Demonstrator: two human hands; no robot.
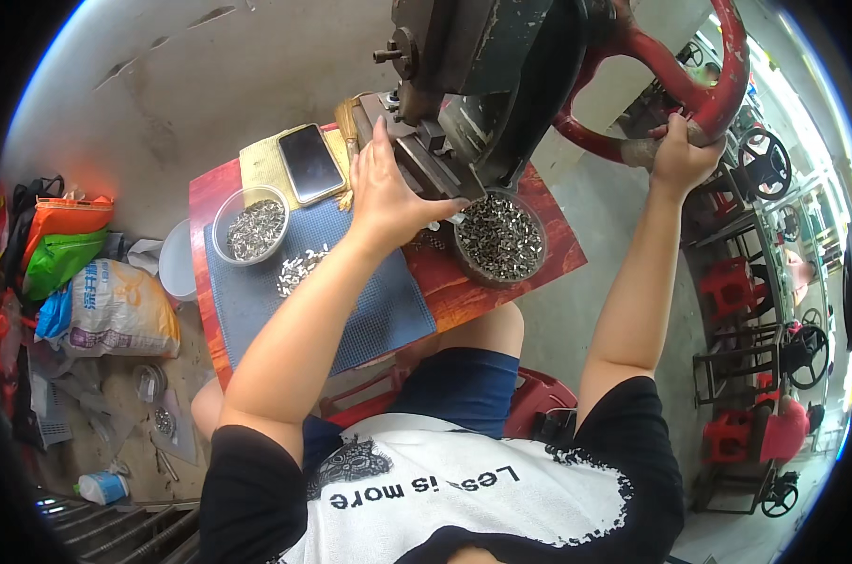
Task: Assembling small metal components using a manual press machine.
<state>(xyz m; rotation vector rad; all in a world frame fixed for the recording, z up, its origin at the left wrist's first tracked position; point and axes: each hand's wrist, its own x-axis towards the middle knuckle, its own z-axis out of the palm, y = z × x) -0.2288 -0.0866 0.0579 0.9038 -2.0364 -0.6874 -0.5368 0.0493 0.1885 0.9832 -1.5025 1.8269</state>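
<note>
A dark hand-operated press (464,56) stands at the far edge of the table, with a small metal die block (430,134) under its ram. My left hand (386,193) is open beside the press bed (435,164), its fingers stretched up and its thumb spread to the right. Small shiny pieces (457,218) show just below the thumb. Wrapped round the lower rim of the red handwheel (647,56) is my right hand (685,158). A clear tub (501,237) full of small metal parts sits right of the left hand.
On the red table (562,240) lie a blue mat (379,305) with loose silvery parts (301,270), a round tub of parts (251,226), a phone (310,164) on yellow cloth and a brush (347,127). Filled sacks (111,305) stand left. Other presses and red stools (727,287) stand right.
</note>
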